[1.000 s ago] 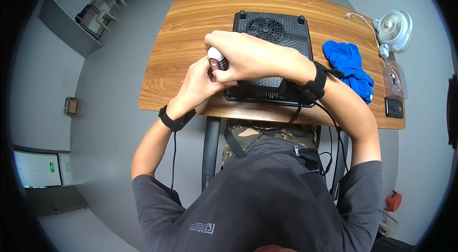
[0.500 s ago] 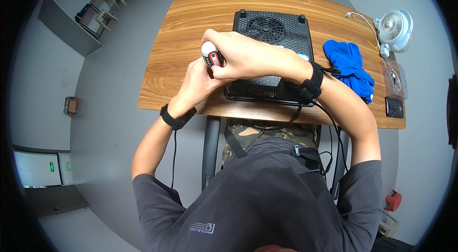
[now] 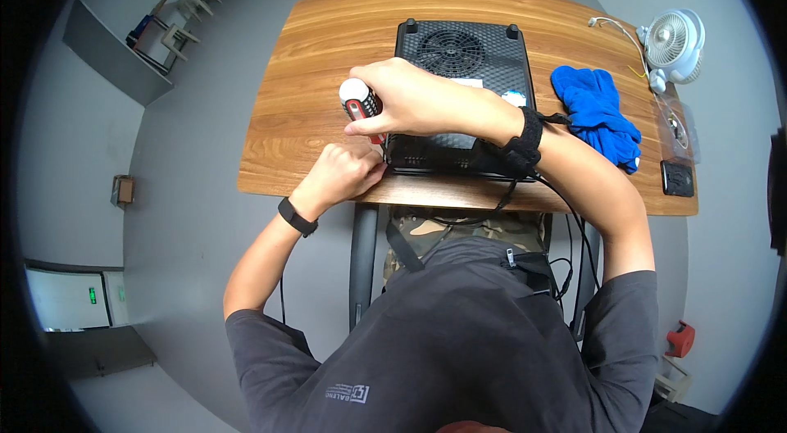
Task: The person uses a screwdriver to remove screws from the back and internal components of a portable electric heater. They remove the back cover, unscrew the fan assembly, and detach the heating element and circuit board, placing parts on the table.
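A black, flat appliance, resembling an induction cooker [image 3: 507, 63], lies underside up on the wooden table, its round fan grille and two rubber feet on the far side. My right hand [image 3: 402, 97] reaches across it, wrapped around the red, black and white handle of a screwdriver [image 3: 361, 108] at the left edge. The handle stands steeply with its white end up; the tip is hidden. Beneath it, my left hand [image 3: 346, 171] is closed with curled fingers against the appliance's near left corner. Whatever those fingers pinch is out of sight.
Right of the appliance lie blue cloth gloves [image 3: 597, 113]. A white fan [image 3: 672, 44] stands at the table's right edge, near a clear plastic box [image 3: 679, 134] and a dark, phone-like device [image 3: 678, 179]. Cables [image 3: 566, 216] hang from my right wrist strap.
My left hand has dropped from beside the screwdriver handle to the appliance's near left corner. My right hand still holds the screwdriver, now showing more of its handle.
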A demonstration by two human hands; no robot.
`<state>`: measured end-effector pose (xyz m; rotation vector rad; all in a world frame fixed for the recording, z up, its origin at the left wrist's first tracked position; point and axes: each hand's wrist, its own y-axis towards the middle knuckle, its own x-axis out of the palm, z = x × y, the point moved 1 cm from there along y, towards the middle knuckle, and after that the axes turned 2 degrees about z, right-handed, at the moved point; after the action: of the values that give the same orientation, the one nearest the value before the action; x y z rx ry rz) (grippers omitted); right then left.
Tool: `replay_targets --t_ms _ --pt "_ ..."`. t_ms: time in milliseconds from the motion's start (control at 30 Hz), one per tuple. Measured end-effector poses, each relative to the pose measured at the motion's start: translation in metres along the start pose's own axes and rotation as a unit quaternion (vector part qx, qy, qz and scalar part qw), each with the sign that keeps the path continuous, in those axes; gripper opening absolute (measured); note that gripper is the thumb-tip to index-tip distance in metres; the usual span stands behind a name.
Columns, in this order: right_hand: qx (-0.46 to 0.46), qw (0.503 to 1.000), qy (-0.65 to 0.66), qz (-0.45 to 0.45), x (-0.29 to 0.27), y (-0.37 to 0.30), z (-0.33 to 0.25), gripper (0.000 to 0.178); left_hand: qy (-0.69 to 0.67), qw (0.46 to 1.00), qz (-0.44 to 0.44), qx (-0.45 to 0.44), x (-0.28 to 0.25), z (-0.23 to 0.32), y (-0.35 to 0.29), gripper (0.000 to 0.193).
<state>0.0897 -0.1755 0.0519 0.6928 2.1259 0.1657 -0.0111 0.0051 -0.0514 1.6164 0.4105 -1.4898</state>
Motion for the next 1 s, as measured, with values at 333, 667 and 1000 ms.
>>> replay_targets --t_ms 333,667,1000 --pt "0.007 1.000 -0.008 0.008 -0.002 -0.002 0.003 0.048 0.021 0.998 0.029 0.060 0.010 0.006 0.002 0.012" --pt "0.037 0.999 0.005 0.000 -0.001 0.000 0.003 0.047 0.084 0.990 0.063 0.096 0.020 0.004 -0.004 0.016" --pt "0.033 0.999 0.013 0.013 -0.009 -0.001 -0.002 0.042 0.112 0.986 0.065 0.104 0.009 0.008 0.004 0.018"
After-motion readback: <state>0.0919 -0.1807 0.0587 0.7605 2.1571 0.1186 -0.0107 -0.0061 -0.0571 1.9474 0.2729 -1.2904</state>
